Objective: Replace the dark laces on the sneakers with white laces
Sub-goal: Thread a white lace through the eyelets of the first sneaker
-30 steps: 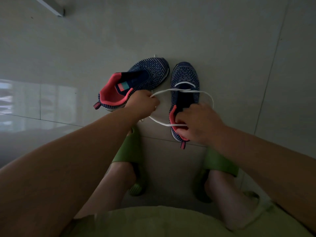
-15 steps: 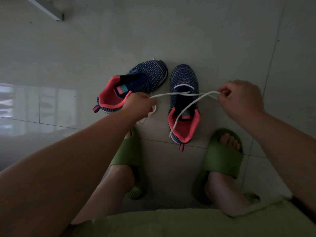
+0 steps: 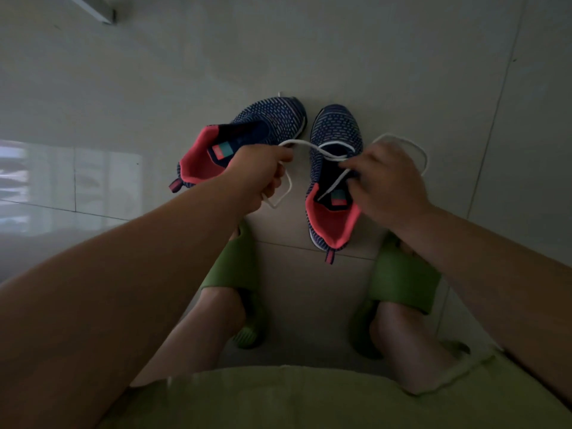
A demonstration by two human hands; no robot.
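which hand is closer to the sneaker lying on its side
Left. The left hand sits right against the tipped sneaker, overlapping its opening; the right hand is over the upright sneaker beside it.

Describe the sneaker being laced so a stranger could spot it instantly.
Two navy knit sneakers with coral linings sit on the tiled floor ahead of green slippers. Take the right sneaker, standing upright. Only it has a white lace threaded through it.
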